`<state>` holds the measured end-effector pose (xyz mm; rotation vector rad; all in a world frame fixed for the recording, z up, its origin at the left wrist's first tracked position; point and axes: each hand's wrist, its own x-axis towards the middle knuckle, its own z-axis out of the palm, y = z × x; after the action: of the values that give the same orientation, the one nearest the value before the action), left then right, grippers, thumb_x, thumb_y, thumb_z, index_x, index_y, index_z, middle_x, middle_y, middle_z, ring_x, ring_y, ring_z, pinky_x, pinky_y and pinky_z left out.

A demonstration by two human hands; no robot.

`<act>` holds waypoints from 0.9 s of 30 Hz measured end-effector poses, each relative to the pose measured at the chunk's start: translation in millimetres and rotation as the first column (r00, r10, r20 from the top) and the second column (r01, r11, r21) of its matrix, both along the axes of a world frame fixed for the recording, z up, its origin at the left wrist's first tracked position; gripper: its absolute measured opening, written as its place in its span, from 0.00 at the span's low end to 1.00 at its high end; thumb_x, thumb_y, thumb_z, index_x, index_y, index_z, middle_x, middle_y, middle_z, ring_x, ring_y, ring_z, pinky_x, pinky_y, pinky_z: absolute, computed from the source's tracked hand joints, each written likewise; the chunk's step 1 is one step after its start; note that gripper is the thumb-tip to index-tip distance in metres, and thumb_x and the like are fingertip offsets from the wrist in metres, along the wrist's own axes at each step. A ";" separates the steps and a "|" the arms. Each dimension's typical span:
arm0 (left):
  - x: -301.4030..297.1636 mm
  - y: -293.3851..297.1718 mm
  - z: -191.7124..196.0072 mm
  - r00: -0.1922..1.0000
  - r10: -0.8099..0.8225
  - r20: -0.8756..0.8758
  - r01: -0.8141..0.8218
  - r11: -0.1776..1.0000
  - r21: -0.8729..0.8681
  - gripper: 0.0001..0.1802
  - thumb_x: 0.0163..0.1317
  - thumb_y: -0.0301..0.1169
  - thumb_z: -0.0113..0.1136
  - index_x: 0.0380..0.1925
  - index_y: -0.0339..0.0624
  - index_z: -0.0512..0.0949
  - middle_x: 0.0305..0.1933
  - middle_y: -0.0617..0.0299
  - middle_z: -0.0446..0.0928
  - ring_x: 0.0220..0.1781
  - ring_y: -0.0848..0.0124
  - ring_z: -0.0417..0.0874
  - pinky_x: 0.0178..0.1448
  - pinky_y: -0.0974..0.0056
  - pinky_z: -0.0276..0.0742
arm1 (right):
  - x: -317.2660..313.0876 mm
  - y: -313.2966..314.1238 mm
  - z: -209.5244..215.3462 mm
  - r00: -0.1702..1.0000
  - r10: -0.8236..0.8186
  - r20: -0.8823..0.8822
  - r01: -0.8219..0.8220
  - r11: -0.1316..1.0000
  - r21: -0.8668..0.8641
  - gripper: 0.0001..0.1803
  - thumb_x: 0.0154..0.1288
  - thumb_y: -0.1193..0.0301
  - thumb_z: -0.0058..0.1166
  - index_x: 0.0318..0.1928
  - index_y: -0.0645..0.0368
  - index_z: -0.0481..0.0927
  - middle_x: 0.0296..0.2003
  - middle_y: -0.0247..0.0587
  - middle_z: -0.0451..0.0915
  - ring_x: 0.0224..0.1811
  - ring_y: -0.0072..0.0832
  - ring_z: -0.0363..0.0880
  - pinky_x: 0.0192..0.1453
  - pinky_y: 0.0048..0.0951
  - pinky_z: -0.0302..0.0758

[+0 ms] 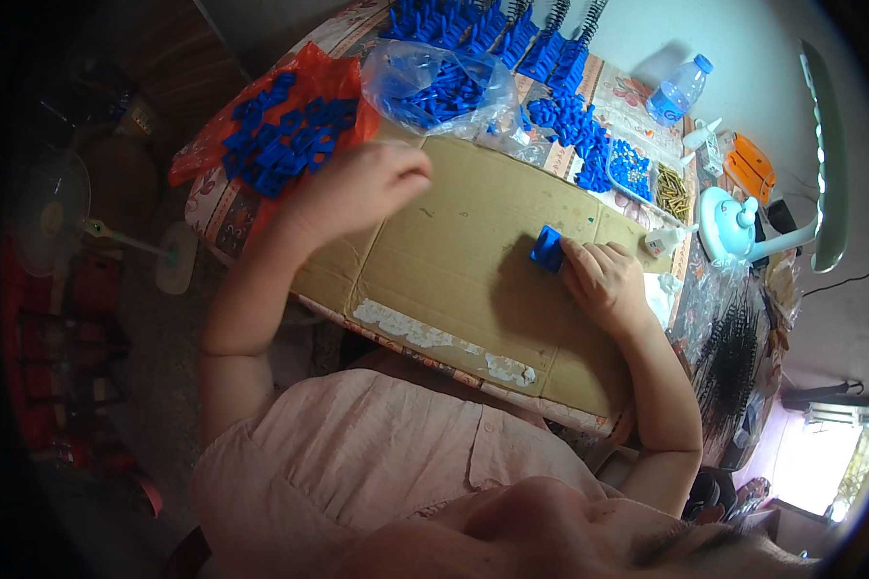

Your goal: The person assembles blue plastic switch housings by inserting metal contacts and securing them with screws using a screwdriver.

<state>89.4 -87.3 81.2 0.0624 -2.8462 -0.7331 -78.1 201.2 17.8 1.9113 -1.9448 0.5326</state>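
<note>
My right hand (603, 280) rests on a flattened cardboard sheet (463, 261) and pinches a small blue plastic part (547, 249) at its fingertips. My left hand (357, 188) hovers over the sheet's left end, next to a heap of blue plastic parts (285, 130) lying on a red plastic bag (198, 154). Its fingers are curled in; whether they hold anything is hidden.
A clear bag of blue parts (434, 87), loose blue parts (574, 130) and rows of assembled blue pieces (492, 24) lie at the far side. A tray of brass screws (673, 193), a water bottle (678, 90), a small glue bottle (664, 241) and a desk lamp (734, 227) stand at right. A floor fan (53, 212) stands left.
</note>
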 end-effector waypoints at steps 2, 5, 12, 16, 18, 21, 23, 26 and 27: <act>-1.3 -20.5 -0.4 0.992 0.125 -0.008 -0.126 0.992 -0.009 0.09 0.62 0.30 0.55 0.35 0.36 0.79 0.38 0.49 0.81 0.42 0.53 0.82 0.47 0.56 0.77 | 0.6 -0.9 0.3 1.000 0.005 0.007 -0.005 1.000 -0.012 0.20 0.52 0.76 0.61 0.48 0.62 0.76 0.22 0.34 0.73 0.21 0.29 0.75 0.28 0.31 0.71; -21.7 -46.2 -17.0 0.979 0.141 -0.147 -0.152 0.986 -0.067 0.09 0.62 0.29 0.54 0.36 0.36 0.80 0.38 0.49 0.80 0.43 0.53 0.82 0.47 0.57 0.77 | -1.4 -3.2 -0.6 1.000 0.012 0.002 -0.012 1.000 -0.025 0.19 0.53 0.76 0.61 0.47 0.62 0.76 0.22 0.34 0.73 0.22 0.29 0.75 0.28 0.32 0.71; -105.9 -88.7 -37.1 0.952 0.122 -0.282 -0.204 0.936 -0.285 0.08 0.61 0.26 0.56 0.38 0.35 0.80 0.41 0.50 0.80 0.47 0.53 0.81 0.52 0.56 0.75 | 0.3 1.1 -2.2 1.000 -0.021 -0.001 0.021 1.000 -0.014 0.16 0.54 0.74 0.60 0.45 0.60 0.77 0.22 0.33 0.72 0.23 0.28 0.75 0.28 0.32 0.71; -139.8 -94.7 -53.9 0.960 0.194 -0.204 -0.254 0.908 -0.333 0.08 0.58 0.26 0.59 0.38 0.37 0.81 0.45 0.52 0.79 0.49 0.53 0.80 0.54 0.55 0.75 | 1.0 -0.2 -3.7 1.000 -0.021 0.004 0.021 1.000 -0.008 0.15 0.54 0.74 0.60 0.43 0.58 0.77 0.22 0.33 0.72 0.22 0.28 0.75 0.28 0.32 0.71; -144.8 -94.1 -59.7 0.964 0.188 -0.190 -0.247 0.897 -0.368 0.07 0.57 0.26 0.60 0.36 0.38 0.81 0.47 0.52 0.78 0.51 0.53 0.79 0.53 0.55 0.75 | 0.6 0.7 -5.7 1.000 -0.025 0.008 0.025 1.000 -0.015 0.14 0.53 0.74 0.60 0.42 0.57 0.77 0.22 0.33 0.73 0.22 0.29 0.76 0.28 0.32 0.72; -152.0 -98.1 -56.6 0.970 0.214 -0.116 -0.243 0.870 -0.429 0.07 0.57 0.27 0.61 0.36 0.39 0.80 0.46 0.53 0.78 0.51 0.53 0.79 0.53 0.56 0.75 | 0.3 2.2 -5.9 0.999 -0.031 0.029 0.031 1.000 -0.006 0.13 0.54 0.73 0.60 0.41 0.57 0.76 0.22 0.33 0.74 0.22 0.30 0.76 0.29 0.32 0.72; -148.6 -104.4 -57.4 0.970 0.173 -0.171 -0.220 0.923 -0.315 0.07 0.59 0.28 0.60 0.37 0.39 0.80 0.46 0.52 0.79 0.50 0.52 0.79 0.53 0.56 0.75 | -0.9 2.3 -6.7 0.999 -0.037 0.028 0.037 0.999 -0.003 0.12 0.55 0.73 0.59 0.41 0.57 0.76 0.22 0.34 0.74 0.23 0.30 0.76 0.29 0.33 0.72; -144.9 -83.4 -43.1 0.970 0.163 -0.178 -0.179 0.981 -0.079 0.09 0.61 0.30 0.59 0.38 0.36 0.79 0.43 0.53 0.81 0.43 0.57 0.82 0.48 0.58 0.77 | -4.4 -0.4 -8.0 0.998 -0.052 0.043 0.053 0.999 -0.003 0.11 0.56 0.72 0.57 0.41 0.56 0.76 0.22 0.34 0.74 0.23 0.31 0.77 0.29 0.33 0.73; -138.2 -69.5 -37.1 0.968 0.110 -0.227 -0.095 0.993 0.076 0.10 0.63 0.30 0.58 0.41 0.36 0.79 0.41 0.55 0.81 0.41 0.63 0.82 0.46 0.61 0.77 | -4.2 0.3 -7.6 0.998 -0.045 0.052 0.045 0.999 -0.008 0.10 0.56 0.72 0.57 0.41 0.56 0.76 0.22 0.34 0.74 0.23 0.31 0.77 0.30 0.34 0.73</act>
<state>-48.9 -156.8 44.1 0.1252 -2.5786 -0.7566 -82.4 201.5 10.2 1.8607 -2.0090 0.5823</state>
